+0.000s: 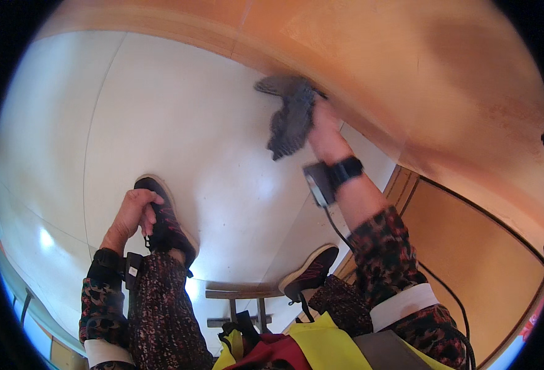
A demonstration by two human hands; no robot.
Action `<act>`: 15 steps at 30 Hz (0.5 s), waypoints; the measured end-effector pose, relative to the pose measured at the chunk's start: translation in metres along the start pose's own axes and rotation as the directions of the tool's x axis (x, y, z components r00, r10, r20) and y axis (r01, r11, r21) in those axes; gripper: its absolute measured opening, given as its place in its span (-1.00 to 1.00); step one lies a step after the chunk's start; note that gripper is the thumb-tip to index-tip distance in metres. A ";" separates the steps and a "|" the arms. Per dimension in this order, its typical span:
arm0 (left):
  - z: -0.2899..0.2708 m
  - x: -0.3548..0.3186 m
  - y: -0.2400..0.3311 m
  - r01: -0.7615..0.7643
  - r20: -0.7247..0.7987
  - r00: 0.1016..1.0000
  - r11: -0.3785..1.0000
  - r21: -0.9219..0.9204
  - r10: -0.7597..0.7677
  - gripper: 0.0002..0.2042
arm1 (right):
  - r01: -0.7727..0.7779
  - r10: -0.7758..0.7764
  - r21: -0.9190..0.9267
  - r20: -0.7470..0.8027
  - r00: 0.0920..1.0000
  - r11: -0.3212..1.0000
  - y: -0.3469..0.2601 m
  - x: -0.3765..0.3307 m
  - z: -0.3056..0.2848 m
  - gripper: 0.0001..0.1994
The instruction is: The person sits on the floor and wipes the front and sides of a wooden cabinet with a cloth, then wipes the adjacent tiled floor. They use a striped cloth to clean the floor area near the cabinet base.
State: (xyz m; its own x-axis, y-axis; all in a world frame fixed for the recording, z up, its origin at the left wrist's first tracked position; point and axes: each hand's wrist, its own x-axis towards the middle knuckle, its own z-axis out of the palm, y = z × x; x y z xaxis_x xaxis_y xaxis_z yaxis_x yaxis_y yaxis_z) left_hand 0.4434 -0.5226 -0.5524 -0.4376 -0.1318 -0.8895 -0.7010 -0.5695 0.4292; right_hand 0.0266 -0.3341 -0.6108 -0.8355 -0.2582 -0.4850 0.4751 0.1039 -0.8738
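My right hand is stretched forward and closed on a dark grey cloth, slightly blurred. The cloth hangs loosely from it, next to the bottom edge of an orange-brown panel, where that meets the pale floor. Part of this hand's fingers is hidden behind the cloth. Lower on the left, my left hand hangs above my dark left shoe, with its fingers loosely bent and nothing seen in them.
A low wooden stool stands between my legs. To the right is an orange-brown wooden door-like panel with a dark edge. A black cable runs along my right arm from a small device at the wrist. My right shoe rests on the floor.
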 end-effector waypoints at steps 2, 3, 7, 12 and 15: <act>0.000 -0.001 0.000 -0.015 -0.002 1.000 1.000 -0.004 0.015 -0.67 | -0.059 0.048 0.089 0.123 0.991 0.994 -0.022 -0.014 -0.020 -0.66; 0.000 -0.001 -0.001 -0.010 -0.011 1.000 1.000 0.004 0.011 -0.67 | -0.062 0.034 0.128 0.206 0.978 0.990 -0.032 -0.021 -0.024 -0.70; -0.001 0.001 -0.004 -0.013 -0.015 1.000 0.999 0.029 0.014 -0.66 | -0.293 0.277 0.221 0.100 0.956 0.930 -0.018 -0.026 0.031 -0.74; -0.006 0.004 -0.013 -0.034 -0.050 0.998 0.998 0.044 0.036 -0.66 | -0.114 0.058 -0.216 -0.247 0.967 0.970 0.022 -0.010 0.079 -0.70; -0.007 0.007 -0.017 -0.064 -0.073 0.995 0.997 0.044 0.067 -0.68 | -0.088 -0.008 -0.259 -0.351 0.936 0.962 0.015 -0.006 0.030 -0.67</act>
State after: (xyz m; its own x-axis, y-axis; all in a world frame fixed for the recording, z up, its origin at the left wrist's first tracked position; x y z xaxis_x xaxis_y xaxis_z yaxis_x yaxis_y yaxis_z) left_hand 0.4568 -0.5196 -0.5669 -0.4413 -0.2286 -0.8677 -0.6959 -0.5233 0.4918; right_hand 0.0468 -0.3598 -0.6198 -0.8832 0.0943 -0.4594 0.4593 0.3716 -0.8068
